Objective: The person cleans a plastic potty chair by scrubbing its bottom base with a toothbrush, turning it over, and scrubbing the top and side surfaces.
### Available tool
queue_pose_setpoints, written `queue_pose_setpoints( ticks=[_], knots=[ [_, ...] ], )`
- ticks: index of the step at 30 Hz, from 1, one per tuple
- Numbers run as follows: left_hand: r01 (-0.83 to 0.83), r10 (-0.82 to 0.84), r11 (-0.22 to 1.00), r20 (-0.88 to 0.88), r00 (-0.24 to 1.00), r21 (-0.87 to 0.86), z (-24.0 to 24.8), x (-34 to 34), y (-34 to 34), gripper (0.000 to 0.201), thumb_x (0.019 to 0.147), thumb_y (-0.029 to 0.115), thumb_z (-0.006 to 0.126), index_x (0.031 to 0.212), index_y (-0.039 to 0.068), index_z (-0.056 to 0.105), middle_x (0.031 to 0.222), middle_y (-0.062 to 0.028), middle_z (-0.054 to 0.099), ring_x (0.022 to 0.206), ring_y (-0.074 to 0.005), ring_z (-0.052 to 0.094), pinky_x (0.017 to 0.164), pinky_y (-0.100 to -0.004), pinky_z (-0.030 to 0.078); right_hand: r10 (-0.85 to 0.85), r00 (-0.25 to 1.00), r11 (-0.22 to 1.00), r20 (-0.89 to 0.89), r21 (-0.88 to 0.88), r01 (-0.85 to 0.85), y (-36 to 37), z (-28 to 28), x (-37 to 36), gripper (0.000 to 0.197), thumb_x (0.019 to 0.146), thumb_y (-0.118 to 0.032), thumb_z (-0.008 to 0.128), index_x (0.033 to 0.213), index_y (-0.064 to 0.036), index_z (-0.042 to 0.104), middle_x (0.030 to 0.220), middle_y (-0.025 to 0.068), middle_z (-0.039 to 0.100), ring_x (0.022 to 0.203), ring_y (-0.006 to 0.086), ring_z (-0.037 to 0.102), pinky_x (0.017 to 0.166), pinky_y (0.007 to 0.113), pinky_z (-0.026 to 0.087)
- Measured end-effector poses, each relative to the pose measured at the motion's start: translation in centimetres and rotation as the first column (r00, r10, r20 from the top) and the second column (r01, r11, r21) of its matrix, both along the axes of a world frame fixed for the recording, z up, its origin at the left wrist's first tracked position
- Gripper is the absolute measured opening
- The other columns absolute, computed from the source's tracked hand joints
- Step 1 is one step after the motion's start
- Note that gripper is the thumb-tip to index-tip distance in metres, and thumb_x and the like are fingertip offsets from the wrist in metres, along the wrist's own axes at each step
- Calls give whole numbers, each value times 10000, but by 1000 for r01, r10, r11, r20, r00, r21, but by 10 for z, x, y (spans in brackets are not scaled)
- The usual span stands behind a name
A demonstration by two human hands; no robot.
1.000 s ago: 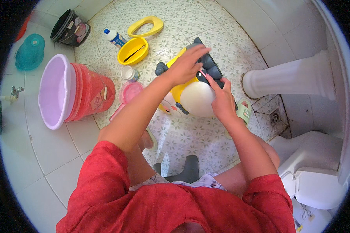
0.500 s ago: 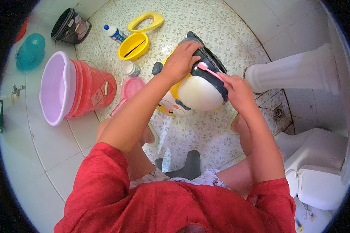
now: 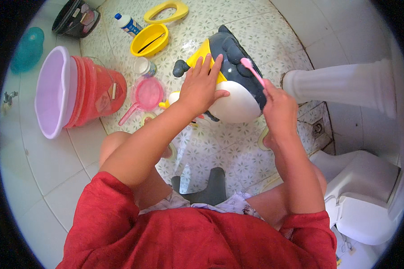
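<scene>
over at my left, the purple basin (image 3: 48, 94) sits in the mouth of the red bucket (image 3: 96, 89), with the black bucket (image 3: 78, 20) beyond. next come the bottle (image 3: 129, 24), the jar (image 3: 144, 66) and the pink dipper (image 3: 149, 94), then the yellow bowl (image 3: 143, 35) with a dark brush (image 3: 151, 43) lying across it, and the yellow ring (image 3: 182, 10) just past that. my left hand (image 3: 199, 87) grips nothing: its fingers are spread apart and it lies against the yellow and white of the figure (image 3: 238, 74). that black, white and yellow figure is on the tiled floor (image 3: 233, 157) in front of me, between my hands. my right hand (image 3: 280, 105) is clamped around the handle of the pink brush (image 3: 255, 72), its head at the black part; i can't tell if it touches. farther right stand the white pedestal (image 3: 336, 85) and the toilet (image 3: 368, 217).
</scene>
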State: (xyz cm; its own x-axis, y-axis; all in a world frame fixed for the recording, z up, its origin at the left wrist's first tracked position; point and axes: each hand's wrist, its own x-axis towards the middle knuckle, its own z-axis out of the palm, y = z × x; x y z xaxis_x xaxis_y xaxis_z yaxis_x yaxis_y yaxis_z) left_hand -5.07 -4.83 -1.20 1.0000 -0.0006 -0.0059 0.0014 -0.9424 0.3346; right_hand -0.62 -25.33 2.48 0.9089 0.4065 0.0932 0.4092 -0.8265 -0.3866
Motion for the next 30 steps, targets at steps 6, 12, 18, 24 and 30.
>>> queue_pose_setpoints(
  ticks=[6, 12, 18, 24, 30],
  knots=[
    [9, -8, 999, -17, 1000, 39, -6, 4, 0, 927, 797, 506, 629, 1437, -5, 196, 1439, -292, 276, 1335, -415, 296, 1089, -436, 283, 24, 999, 1000, -48, -18, -25, 6, -6, -5, 227, 853, -105, 542, 1059, -131, 631, 738, 174, 617, 678, 371, 621, 591, 483, 478],
    [-55, 54, 998, 39, 998, 31, -10, 7, -4, 936, 824, 575, 558, 1400, -79, 219, 1430, -312, 273, 1337, -416, 289, 1092, -433, 276, -3, 1000, 1000, -22, 30, 4, 8, -3, -3, 239, 851, -82, 524, 1064, -126, 622, 745, 177, 619, 686, 374, 621, 608, 487, 483],
    [-90, 89, 995, 9, 996, 43, -9, 10, -9, 946, 807, 578, 569, 1394, -80, 227, 1433, -296, 283, 1343, -405, 284, 1072, -473, 291, 39, 999, 999, -19, -31, -39, 8, -11, -5, 209, 852, -94, 544, 1050, -110, 610, 752, 177, 623, 682, 374, 620, 604, 479, 483],
    [-132, 134, 991, -76, 988, 34, -5, 11, -2, 898, 835, 512, 580, 1425, -50, 201, 1489, -221, 230, 1375, -374, 237, 1083, -497, 258, -15, 998, 999, 54, 51, 13, 2, -9, 8, 201, 855, -95, 548, 1044, -118, 613, 722, 161, 605, 668, 364, 615, 581, 476, 475],
    [-66, 67, 998, 45, 997, -23, -8, 10, -1, 752, 856, 294, 611, 1401, -67, 239, 1466, -245, 259, 1356, -378, 273, 1094, -454, 266, 75, 996, 991, 51, 108, -80, 20, -11, 7, 171, 864, -110, 550, 1019, -116, 621, 726, 163, 600, 666, 374, 604, 579, 476, 474]
  ],
)
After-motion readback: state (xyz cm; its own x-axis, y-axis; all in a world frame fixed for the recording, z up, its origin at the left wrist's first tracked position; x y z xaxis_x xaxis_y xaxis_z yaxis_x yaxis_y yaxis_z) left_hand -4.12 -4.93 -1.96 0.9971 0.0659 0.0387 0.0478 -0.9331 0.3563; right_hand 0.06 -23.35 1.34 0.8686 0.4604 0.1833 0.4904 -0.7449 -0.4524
